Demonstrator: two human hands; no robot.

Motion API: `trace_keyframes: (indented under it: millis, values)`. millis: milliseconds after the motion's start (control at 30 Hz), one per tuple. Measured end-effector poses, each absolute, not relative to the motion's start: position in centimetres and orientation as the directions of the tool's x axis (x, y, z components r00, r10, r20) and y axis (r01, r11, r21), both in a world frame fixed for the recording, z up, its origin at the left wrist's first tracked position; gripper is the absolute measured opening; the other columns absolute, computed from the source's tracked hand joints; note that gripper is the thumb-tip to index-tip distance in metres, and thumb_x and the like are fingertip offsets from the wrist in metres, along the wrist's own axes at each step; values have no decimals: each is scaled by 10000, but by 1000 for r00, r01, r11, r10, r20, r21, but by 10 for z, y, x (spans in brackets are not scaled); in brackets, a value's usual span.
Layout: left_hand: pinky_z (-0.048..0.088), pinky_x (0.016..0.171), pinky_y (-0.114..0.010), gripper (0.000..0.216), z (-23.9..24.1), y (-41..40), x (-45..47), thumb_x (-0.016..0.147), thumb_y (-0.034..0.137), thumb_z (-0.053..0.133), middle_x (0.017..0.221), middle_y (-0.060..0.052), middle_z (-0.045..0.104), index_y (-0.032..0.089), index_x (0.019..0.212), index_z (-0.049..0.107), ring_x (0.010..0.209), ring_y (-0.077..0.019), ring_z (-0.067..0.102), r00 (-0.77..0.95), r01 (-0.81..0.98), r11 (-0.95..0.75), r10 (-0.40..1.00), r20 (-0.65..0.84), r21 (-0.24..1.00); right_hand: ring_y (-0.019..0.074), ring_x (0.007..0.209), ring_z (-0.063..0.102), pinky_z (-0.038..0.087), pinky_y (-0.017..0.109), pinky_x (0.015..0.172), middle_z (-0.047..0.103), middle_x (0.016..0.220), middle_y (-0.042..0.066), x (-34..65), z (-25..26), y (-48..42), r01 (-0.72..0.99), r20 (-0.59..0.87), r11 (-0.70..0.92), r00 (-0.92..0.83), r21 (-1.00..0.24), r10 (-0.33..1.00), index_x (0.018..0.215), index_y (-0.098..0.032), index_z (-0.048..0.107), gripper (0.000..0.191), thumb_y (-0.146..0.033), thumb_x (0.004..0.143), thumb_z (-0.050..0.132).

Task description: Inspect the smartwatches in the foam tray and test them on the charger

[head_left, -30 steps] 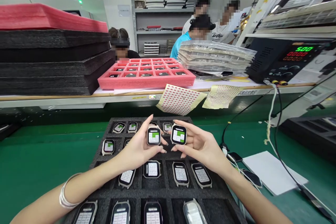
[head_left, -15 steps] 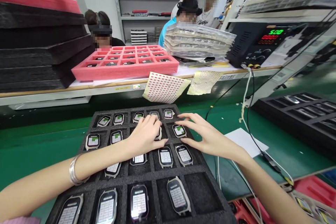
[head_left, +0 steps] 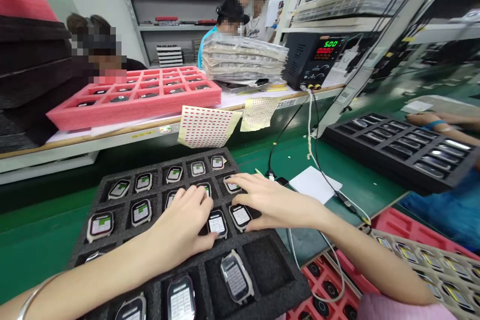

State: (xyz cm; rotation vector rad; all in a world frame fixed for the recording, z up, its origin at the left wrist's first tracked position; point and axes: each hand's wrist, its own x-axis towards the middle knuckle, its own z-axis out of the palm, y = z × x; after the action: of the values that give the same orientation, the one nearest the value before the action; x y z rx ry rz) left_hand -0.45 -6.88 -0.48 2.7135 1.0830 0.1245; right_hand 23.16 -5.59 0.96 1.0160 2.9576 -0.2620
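A black foam tray (head_left: pixel 294 287) on the green bench holds several smartwatch bodies without straps, their screens lit. Over the middle rows hovers my left hand (head_left: pixel 183 220), its fingers bent and the thumb apart, beside a watch with a white list screen (head_left: pixel 217 224). My right hand (head_left: pixel 268 200) reaches in from the right with fingers spread. Its fingertips cover part of a green-and-white-screened watch (head_left: pixel 231 185), and its thumb and a finger lie around the watch below (head_left: pixel 240 215). Whether they touch it is unclear. A watch (head_left: pixel 237 277) lies tilted in the front row.
Behind stands a shelf with a pink foam tray (head_left: pixel 135 115), stacked clear trays (head_left: pixel 243 60) and a power supply (head_left: pixel 315 60). Sticker sheets (head_left: pixel 208 125) hang from its edge. Cables and white paper (head_left: pixel 315 182) lie right. Another person's hand (head_left: pixel 425 119) is beside a further black tray (head_left: pixel 375 160).
My view has turned right and the tray appears further left. Both hands have moved toward the tray's nearer rows, my right hand now reaching the third-row watch.
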Motion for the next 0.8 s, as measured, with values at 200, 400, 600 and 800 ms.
trace_keyframes:
  millis: [200, 400, 600, 800]
  values:
    - [386, 822, -469, 241, -24, -76, 13, 762, 252, 537, 1044, -156, 599, 145, 959, 626, 1005, -344, 520, 689, 722, -684, 725, -16, 105, 283, 1256, 405, 338, 418, 1021, 450, 1346, 162, 243, 7, -57, 511, 65, 773, -818, -375, 572, 1038, -143, 644, 415, -355, 706, 775]
    - [409, 837, -483, 369, -55, -61, 15, 664, 184, 596, 1063, -164, 629, 176, 1031, 627, 1074, -372, 526, 739, 650, -741, 668, 87, 169, 212, 1058, 577, 426, 324, 952, 625, 1130, 101, 235, 16, -52, 37, 281, 493, -784, -869, 553, 1067, -142, 634, 478, -273, 643, 812]
    - [468, 890, -472, 395, -49, -51, -9, 730, 284, 649, 1101, -90, 635, 271, 1117, 566, 1042, -323, 570, 692, 411, -659, 675, 256, 630, 130, 743, 624, 535, 221, 675, 616, 993, 63, 192, 27, -49, -317, 308, 114, -671, -941, 674, 1212, -145, 575, 726, -155, 548, 869]
    - [537, 782, -341, 375, 6, -53, -27, 777, 292, 679, 1094, -88, 619, 205, 1114, 540, 897, -221, 633, 391, -117, -120, 907, 156, 986, 87, 548, 585, 477, 123, 361, 614, 865, 16, 172, 25, -41, -425, 295, 107, -406, -899, 865, 1112, -179, 540, 530, -108, 651, 790]
